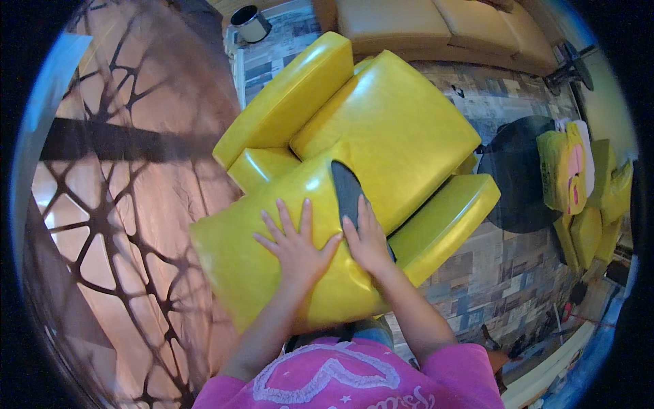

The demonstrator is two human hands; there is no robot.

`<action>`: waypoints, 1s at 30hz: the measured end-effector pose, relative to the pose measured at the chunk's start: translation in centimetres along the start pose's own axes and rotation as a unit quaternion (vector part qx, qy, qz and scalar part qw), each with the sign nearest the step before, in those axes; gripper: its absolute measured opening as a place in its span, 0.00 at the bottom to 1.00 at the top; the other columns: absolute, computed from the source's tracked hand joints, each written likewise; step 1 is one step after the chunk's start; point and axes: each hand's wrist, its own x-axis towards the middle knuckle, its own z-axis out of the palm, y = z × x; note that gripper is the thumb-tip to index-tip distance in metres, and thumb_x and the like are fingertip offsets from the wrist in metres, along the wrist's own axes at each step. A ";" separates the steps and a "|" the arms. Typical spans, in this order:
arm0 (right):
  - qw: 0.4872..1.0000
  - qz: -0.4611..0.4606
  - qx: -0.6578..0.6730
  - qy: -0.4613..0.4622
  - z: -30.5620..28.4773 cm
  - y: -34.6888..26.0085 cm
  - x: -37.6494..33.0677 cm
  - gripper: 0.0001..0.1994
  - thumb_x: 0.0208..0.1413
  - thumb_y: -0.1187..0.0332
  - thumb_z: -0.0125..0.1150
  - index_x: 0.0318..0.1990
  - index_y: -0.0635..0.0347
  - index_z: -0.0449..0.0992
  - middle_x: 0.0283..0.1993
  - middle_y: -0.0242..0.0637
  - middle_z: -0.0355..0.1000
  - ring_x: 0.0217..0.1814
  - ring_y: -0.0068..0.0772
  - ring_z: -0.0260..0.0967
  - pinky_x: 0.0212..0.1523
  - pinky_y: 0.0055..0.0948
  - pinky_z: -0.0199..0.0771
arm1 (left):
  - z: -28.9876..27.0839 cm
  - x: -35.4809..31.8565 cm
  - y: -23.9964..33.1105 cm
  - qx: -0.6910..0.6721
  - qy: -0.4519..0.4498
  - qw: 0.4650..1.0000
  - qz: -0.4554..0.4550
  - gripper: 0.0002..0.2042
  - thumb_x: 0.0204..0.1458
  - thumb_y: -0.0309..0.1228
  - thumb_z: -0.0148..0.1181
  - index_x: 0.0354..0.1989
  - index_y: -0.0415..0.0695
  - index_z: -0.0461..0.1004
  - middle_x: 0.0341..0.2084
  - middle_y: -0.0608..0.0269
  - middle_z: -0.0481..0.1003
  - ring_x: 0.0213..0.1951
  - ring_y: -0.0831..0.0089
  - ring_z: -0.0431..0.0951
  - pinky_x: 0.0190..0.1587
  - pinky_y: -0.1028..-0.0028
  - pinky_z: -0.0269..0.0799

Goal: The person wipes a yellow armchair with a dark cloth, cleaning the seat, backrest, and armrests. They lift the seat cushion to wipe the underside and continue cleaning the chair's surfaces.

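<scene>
A yellow leather-like cushion (252, 218) rests against my front, leaning on the near side of a yellow armchair (388, 129). My left hand (298, 251) lies flat on it, fingers spread wide. Along one edge of the cushion, a dark grey opening or patch (346, 187) shows between folds of the yellow cover. My right hand (369, 244) is at the lower end of that dark part, its fingers stretched out along it and touching it. Neither hand holds anything that I can see.
A tan sofa (395, 27) runs along the back, with a bin (250, 24) to its left. A round black table (521, 174) stands at right, near yellow chairs and a bright yellow-pink bag (562, 167). A sheer patterned curtain (129, 225) hangs at left.
</scene>
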 end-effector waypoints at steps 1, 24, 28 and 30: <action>1.000 -0.002 -0.027 -0.004 -0.6 -0.3 -1.8 0.40 0.63 0.45 0.48 0.73 0.59 0.45 0.71 0.65 0.49 0.70 0.68 0.52 0.69 0.54 0.51 | -0.1 0.1 0.1 0.001 0.003 1.000 -0.001 0.44 0.47 0.62 0.60 0.72 0.56 0.55 0.73 0.42 0.37 0.71 0.32 0.32 0.60 0.23 0.27; 0.972 0.150 -0.056 -0.171 -4.7 5.1 -10.0 0.47 0.60 0.34 0.42 0.68 0.75 0.53 0.64 0.61 0.63 0.63 0.60 0.64 0.64 0.47 0.61 | 0.6 0.0 2.1 -0.025 0.031 0.991 0.124 0.34 0.55 0.47 0.59 0.68 0.48 0.60 0.70 0.38 0.49 0.71 0.39 0.45 0.69 0.42 0.39; 0.986 0.113 -0.065 -0.104 -4.8 5.2 -13.1 0.41 0.60 0.38 0.44 0.70 0.63 0.56 0.68 0.58 0.59 0.68 0.60 0.58 0.67 0.52 0.53 | 0.8 0.3 1.6 -0.035 0.048 0.990 0.130 0.33 0.55 0.48 0.59 0.68 0.49 0.61 0.70 0.40 0.50 0.71 0.40 0.46 0.69 0.42 0.40; 0.992 0.083 -0.070 -0.066 -4.3 3.9 -14.5 0.41 0.59 0.39 0.48 0.71 0.60 0.54 0.70 0.57 0.54 0.70 0.61 0.53 0.68 0.58 0.46 | 0.5 0.6 1.2 -0.032 0.052 0.990 0.126 0.32 0.55 0.48 0.59 0.68 0.50 0.62 0.70 0.40 0.50 0.71 0.41 0.46 0.69 0.42 0.39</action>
